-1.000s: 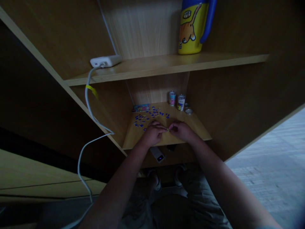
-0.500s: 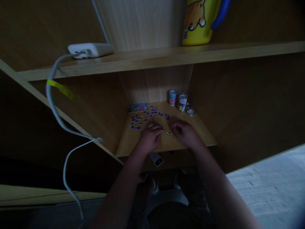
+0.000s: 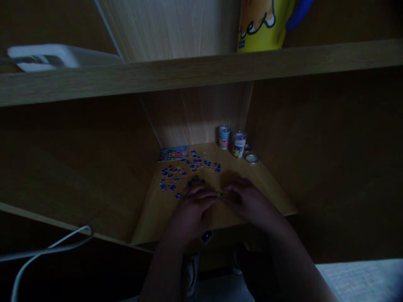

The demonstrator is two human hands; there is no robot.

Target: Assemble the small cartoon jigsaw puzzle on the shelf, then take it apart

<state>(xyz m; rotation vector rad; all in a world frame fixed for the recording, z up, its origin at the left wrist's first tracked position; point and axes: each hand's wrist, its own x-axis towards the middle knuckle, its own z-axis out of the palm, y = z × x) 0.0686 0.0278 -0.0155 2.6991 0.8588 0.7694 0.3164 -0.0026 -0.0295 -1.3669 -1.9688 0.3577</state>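
Note:
Low on the wooden shelf, a small yellowish jigsaw puzzle piece [image 3: 221,195] lies between my two hands. My left hand [image 3: 193,207] reaches it from the left, thumb and fingers closed together at its edge. From the other side, my right hand [image 3: 247,199] pinches at the same piece with bent fingers. The fingertips partly cover it, and the light is dim. Loose blue-backed jigsaw pieces [image 3: 168,172] are scattered beyond and left of my left hand, with more pieces [image 3: 197,161] farther back.
A colourful cartoon picture card [image 3: 174,153] lies at the back left. Two printed cans [image 3: 224,138] [image 3: 239,145] stand at the back right beside round metal lids [image 3: 251,158]. Overhead, an upper shelf [image 3: 176,71] carries a white device [image 3: 63,56] and a yellow mug [image 3: 262,31].
The view has moved closer to the shelf. My hands have come together, and my right fingers have closed in on the piece that lay between them.

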